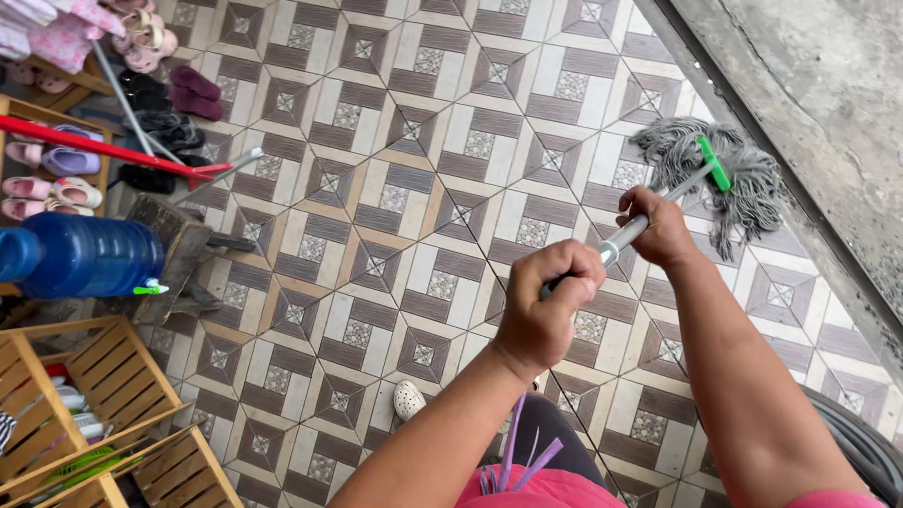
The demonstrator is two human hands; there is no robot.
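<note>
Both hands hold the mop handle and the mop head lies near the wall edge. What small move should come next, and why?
Probably draw the mop head back along the tiled floor toward the feet. The left hand and right hand both grip the handle, and the strands lie at the wall edge.

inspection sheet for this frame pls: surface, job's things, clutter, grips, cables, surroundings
surface: patterned tile floor, brown and cream.
job's things: string mop, grey head, green clamp, metal handle; head on the floor by the concrete ledge.
clutter: blue water jug, wooden crates, shoes on a rack, red pole.
grips: left hand and right hand both closed on the handle.
cables: nothing seen.
surroundings: white shoe below.
</note>
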